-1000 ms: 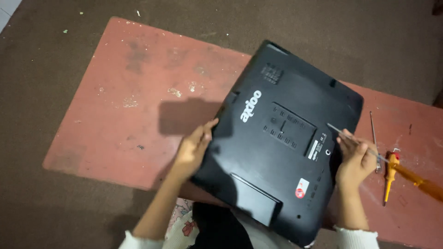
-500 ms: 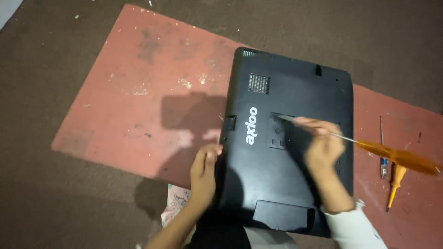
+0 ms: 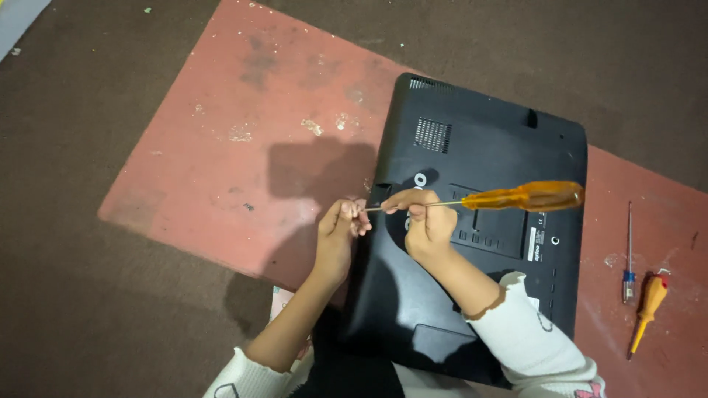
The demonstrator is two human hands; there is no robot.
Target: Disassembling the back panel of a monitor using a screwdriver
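Observation:
A black monitor lies face down on a red mat, its back panel up, with a vent grille near the top left. My right hand is over the panel's left side and grips the thin metal shaft of an orange-handled screwdriver, which lies level, handle pointing right. The shaft's tip reaches my left hand at the monitor's left edge, where my fingers pinch it.
On the mat to the right of the monitor lie a thin screwdriver with a blue grip and a small orange-handled screwdriver. Dark brown floor surrounds the mat. A pale object shows at the top left corner.
The monitor has turned from a slant to nearly square with me. My right hand took up the orange screwdriver and carried it left across the panel; my left hand now pinches its tip.

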